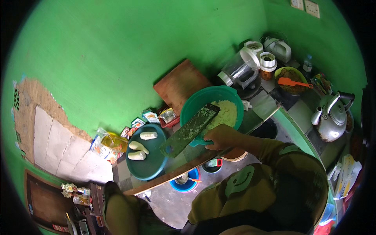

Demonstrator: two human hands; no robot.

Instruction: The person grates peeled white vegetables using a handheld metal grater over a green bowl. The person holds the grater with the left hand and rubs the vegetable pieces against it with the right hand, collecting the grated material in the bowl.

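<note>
My right hand [221, 137] grips the near rim of a green plastic basin [188, 105], its fingers curled over the edge. Pale yellow grated pulp [225, 113] lies inside the basin. A long flat metal grater [191, 130] with pulp shreds on its face slants across the basin, its upper end over the pulp and its lower end out past the rim. Left of it, an oval teal tray [145, 171] holds several peeled pale root pieces [137, 155]. My left hand is out of view; a blurred dark green-brown shape fills the lower left.
A wooden board [180, 86] leans on the green wall. Behind the basin stand a blender jug [239, 70] and a bowl with an orange spatula [295, 82]. A metal kettle [332, 117] is at right. Below the counter edge [164, 176] are a blue basin [188, 186] and other containers on the floor.
</note>
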